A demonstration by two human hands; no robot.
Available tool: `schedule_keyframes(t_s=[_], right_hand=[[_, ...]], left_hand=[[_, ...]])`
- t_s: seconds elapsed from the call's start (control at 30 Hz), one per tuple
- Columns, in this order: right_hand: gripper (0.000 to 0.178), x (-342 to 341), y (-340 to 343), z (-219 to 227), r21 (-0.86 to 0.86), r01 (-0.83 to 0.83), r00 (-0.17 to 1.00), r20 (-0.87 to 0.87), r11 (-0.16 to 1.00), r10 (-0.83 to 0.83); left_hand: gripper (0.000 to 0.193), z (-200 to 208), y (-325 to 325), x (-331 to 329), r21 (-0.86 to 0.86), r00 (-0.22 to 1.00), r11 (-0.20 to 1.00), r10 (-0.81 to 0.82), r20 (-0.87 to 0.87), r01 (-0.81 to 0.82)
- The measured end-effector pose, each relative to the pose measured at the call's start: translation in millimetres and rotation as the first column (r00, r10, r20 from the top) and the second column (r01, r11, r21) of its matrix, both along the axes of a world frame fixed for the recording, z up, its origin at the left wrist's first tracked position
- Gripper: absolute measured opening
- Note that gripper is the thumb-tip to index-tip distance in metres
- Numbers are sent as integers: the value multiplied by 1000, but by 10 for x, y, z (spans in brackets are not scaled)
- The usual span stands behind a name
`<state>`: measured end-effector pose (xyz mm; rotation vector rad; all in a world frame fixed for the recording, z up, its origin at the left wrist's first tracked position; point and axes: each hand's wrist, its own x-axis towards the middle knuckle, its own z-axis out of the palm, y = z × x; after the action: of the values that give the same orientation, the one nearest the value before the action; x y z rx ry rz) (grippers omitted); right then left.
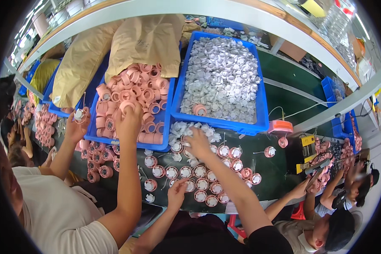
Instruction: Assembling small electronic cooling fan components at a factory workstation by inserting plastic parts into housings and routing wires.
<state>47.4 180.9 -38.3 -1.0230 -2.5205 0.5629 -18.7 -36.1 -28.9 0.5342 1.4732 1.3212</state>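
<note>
Right hand (200, 145): The wearer reaches over the loose caps (210, 133), a white heap just in front of the cap tray (220, 122), fingers apart and their tips among the pieces
Left hand (178, 194): Nearer the wearer and farther in front of the cap tray, it hangs with curled fingers beside the capped rings (202, 184); whether the fingers clamp anything, one cannot tell
Capped rings: Pink bodies topped in white stand close together on the green table (264, 188), in front of the cap tray, a few trailing thin wires
Cap tray: Blue and filled with white caps, it carries one pink ring (200, 110) near its front left corner
Ring tray (150, 147): Blue too, it sits just left of the cap tray, heaped with pink rings under the mouth of a brown sack (146, 42)
Neighbor: Left of the cap tray, a co-worker's raised hand (130, 122) grips a pink ring over the heap, while the other hand (76, 130) holds up a white-topped one
Dark-centered rings (99, 157): They crowd the table to the left of the cap tray, in front of the ring tray
Machine (307, 146): Yellow and black, it stands right of the cap tray, beyond a pink box (280, 127)
</note>
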Motion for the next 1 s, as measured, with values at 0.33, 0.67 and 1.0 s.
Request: schedule_keyframes(t_s=[0.33,0.67,1.0], right_hand=[[40,345,-9,421,168,139,963,205,976,-173],[26,-338,3,-141,284,174,932,261,943,-251],[21,157,248,77,-799,13,820,-335,602,-463]], left_hand=[[29,16,-108,-111,-41,992,998,49,116,-45],[32,177,-180,-63,33,986,996,73,149,-78],[18,321,-191,-188,35,956,989,132,262,-146]])
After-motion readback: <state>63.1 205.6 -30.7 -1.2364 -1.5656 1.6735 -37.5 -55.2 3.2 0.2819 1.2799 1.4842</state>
